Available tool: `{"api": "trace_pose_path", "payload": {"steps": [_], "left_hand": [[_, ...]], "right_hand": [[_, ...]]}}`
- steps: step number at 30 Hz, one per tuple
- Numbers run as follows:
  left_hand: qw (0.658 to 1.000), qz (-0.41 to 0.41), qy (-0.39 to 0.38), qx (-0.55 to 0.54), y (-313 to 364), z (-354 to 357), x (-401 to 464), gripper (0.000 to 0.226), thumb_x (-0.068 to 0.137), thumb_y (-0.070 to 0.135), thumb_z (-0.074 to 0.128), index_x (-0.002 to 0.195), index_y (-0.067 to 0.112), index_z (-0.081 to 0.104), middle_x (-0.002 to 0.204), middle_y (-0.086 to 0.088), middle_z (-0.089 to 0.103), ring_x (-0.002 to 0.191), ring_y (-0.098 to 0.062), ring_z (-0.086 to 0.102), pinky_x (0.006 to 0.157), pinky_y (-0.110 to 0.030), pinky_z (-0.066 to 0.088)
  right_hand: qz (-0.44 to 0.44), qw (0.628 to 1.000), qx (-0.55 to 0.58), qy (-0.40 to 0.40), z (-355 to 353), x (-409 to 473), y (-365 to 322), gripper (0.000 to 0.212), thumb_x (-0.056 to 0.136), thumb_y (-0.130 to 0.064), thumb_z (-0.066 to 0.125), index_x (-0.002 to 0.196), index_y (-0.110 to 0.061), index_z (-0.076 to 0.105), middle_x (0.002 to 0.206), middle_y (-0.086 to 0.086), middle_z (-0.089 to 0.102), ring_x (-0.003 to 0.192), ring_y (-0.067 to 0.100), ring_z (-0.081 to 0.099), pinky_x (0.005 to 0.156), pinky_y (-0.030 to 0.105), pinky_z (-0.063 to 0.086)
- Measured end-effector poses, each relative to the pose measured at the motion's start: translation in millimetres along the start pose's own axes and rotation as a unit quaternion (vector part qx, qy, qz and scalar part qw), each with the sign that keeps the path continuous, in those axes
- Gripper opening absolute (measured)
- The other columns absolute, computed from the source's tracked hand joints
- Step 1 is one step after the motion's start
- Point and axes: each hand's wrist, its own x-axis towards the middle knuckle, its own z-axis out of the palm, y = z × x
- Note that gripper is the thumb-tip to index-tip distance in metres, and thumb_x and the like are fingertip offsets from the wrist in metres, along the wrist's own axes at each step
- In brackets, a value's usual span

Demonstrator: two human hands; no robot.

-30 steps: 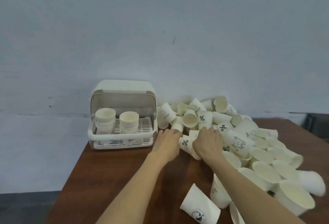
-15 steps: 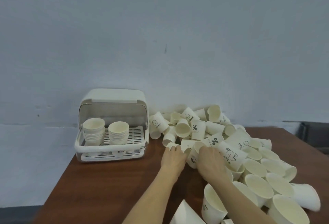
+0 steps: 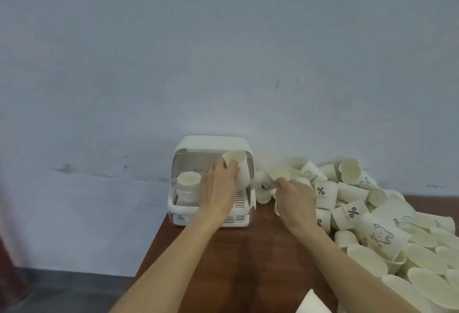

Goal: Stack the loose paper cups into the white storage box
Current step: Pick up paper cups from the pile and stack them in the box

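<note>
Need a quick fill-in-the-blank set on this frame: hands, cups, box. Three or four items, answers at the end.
1. The left hand holds a paper cup at the open front of the white ____.
2. The right hand reaches into the ____ of loose cups.
3. A stack of cups stands in the ____ side of the storage box.
4. The box sits on a ____ table.

Answers: box; pile; left; brown
</note>
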Motion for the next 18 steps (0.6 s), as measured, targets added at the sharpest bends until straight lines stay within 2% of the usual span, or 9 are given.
{"api": "trace_pose_path", "payload": {"steps": [3,5,9,13,15,18], "left_hand": [[0.998,-0.034,0.06,0.012,-45.0,-26.2,14.0,0.015,0.095,0.02,0.054,0.086,0.009,0.06,0.084,-0.011,0.05,0.068,-0.03,0.05,0.052,-0.035,0.038],[0.996,-0.059,0.059,0.021,-72.1,-30.1,21.7,0.013,0.094,0.017,0.056,0.087,0.008,0.062,0.085,-0.012,0.05,0.07,-0.032,0.051,0.057,-0.036,0.04],[0.99,-0.131,-0.031,0.046,-110.2,-12.9,18.0,0.019,0.099,0.024,0.044,0.103,0.012,0.058,0.1,-0.009,0.05,0.077,-0.024,0.041,0.064,-0.032,0.033],[0.99,-0.106,-0.068,0.068,-115.1,-2.6,14.8,0.024,0.1,0.023,0.039,0.117,0.015,0.054,0.114,-0.009,0.049,0.088,-0.026,0.045,0.07,-0.031,0.032],[0.989,-0.117,-0.082,0.044,-112.5,-4.9,21.1,0.029,0.1,0.025,0.036,0.121,0.015,0.052,0.119,-0.007,0.049,0.089,-0.023,0.04,0.072,-0.031,0.031],[0.989,-0.101,-0.101,0.03,-106.4,-9.2,26.2,0.026,0.098,0.017,0.039,0.12,0.012,0.051,0.125,-0.009,0.047,0.1,-0.029,0.045,0.082,-0.036,0.04]], "right_hand": [[-0.028,0.999,0.044,-0.005,7.6,22.9,-47.4,0.01,0.084,-0.004,0.05,0.087,-0.01,0.057,0.072,0.01,0.06,0.067,0.034,0.056,0.055,0.035,0.033],[-0.052,0.997,0.051,-0.023,13.1,32.8,-70.3,0.015,0.084,-0.003,0.046,0.092,-0.011,0.056,0.079,0.009,0.061,0.072,0.035,0.058,0.057,0.037,0.036],[-0.071,0.995,0.026,-0.062,24.3,40.9,-91.1,0.019,0.085,0.0,0.042,0.093,-0.012,0.053,0.085,0.007,0.062,0.073,0.03,0.056,0.056,0.036,0.037],[-0.076,0.989,-0.003,-0.13,36.8,46.2,-94.2,0.026,0.085,0.003,0.042,0.101,-0.01,0.058,0.097,0.012,0.063,0.085,0.033,0.061,0.061,0.035,0.037],[-0.097,0.982,-0.026,-0.161,43.5,47.9,-95.9,0.029,0.085,0.005,0.044,0.105,-0.008,0.06,0.104,0.013,0.063,0.093,0.033,0.062,0.066,0.034,0.037],[-0.123,0.972,-0.059,-0.193,51.8,45.4,-99.0,0.032,0.085,0.009,0.045,0.107,-0.008,0.061,0.107,0.013,0.064,0.101,0.033,0.06,0.073,0.036,0.039]]}}
